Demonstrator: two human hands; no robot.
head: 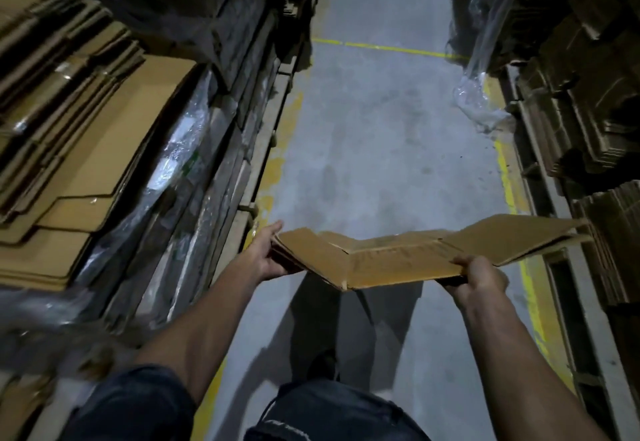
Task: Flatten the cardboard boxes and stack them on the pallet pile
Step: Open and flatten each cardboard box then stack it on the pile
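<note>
A flattened brown cardboard box (398, 257) hangs roughly level over the grey aisle floor, bent along its creases with flaps spreading to the right. My left hand (268, 253) grips its left end, fingers underneath. My right hand (476, 276) grips the near edge further right, thumb on top. To the left, at about arm height, lies a pile of flattened cardboard sheets (86, 150), stacked unevenly on plastic-wrapped bundles.
The concrete aisle (381, 129) runs ahead between yellow floor lines (384, 46). Wrapped cardboard bundles on pallets (214, 177) line the left side. Dark cardboard stacks (588, 94) and loose clear plastic wrap (481, 101) line the right. My legs show at the bottom.
</note>
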